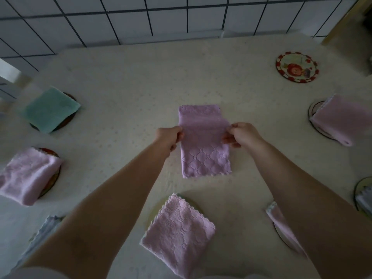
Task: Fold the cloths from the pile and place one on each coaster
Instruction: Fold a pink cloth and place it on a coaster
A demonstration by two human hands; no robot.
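Above table, both hands pinching lilac cloth, one coaster bare

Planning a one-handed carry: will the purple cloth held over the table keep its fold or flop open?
Probably flops: the purple cloth sags below both hands. It looks light and thin. Its textured weave likely resists slipping.

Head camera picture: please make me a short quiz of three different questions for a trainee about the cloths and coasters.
1. True or false: the coaster at the far right carries a cloth.
2. Which colour is the folded cloth at the far left? A pink, B green, C white.
3. What do the left hand and right hand hold between them?

Key: 1 false; 2 B; 3 the purple cloth, one hand on each side edge.
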